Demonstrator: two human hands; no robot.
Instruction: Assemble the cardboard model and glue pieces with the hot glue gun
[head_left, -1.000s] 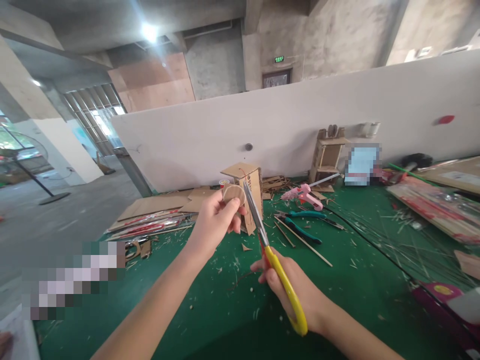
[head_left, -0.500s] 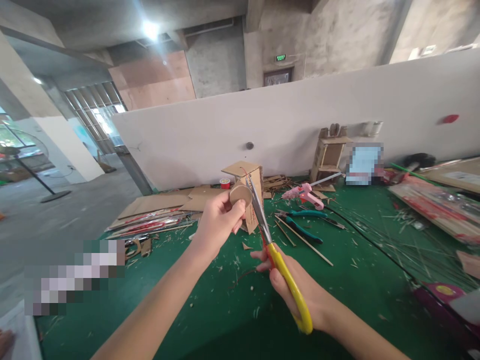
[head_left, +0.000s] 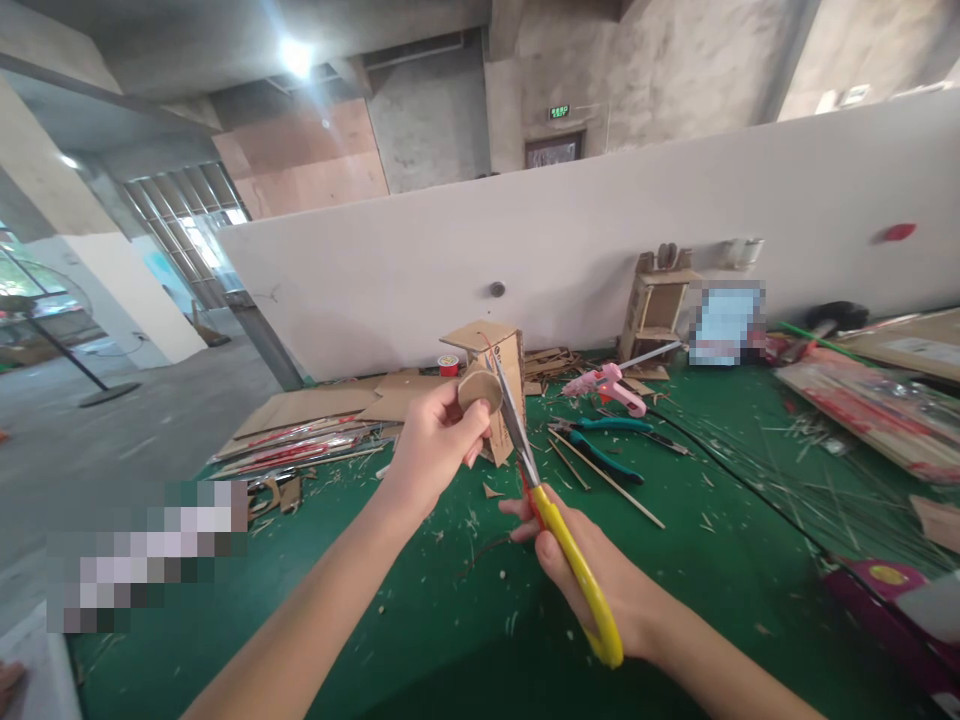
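Observation:
My left hand [head_left: 439, 435] pinches a small round cardboard disc [head_left: 478, 392] between thumb and fingers. In my right hand [head_left: 574, 545] is a pair of scissors [head_left: 574, 560] with yellow handles, its metal blades pointing up and away. The blades lie close along the disc's right edge; whether they touch it I cannot tell. Just behind both stands a folded cardboard structure [head_left: 511, 360], partly hidden by the disc and blades. Right of the scissors, pliers [head_left: 600, 450] with teal handles rest on the green table [head_left: 420, 620].
A pink glue gun [head_left: 607, 388] lies beyond the pliers, its black cord trailing right. Cardboard sheets [head_left: 315, 405] and wrapped sticks are at left. A small cardboard stand [head_left: 656, 310] leans near the white partition [head_left: 390, 280]. Thin wooden sticks [head_left: 611, 478] and scraps litter the table.
The disc has tilted slightly in my left hand, and its outline looks more angular at the top left. Both hands keep nearly the same place; the whole view has shifted a little.

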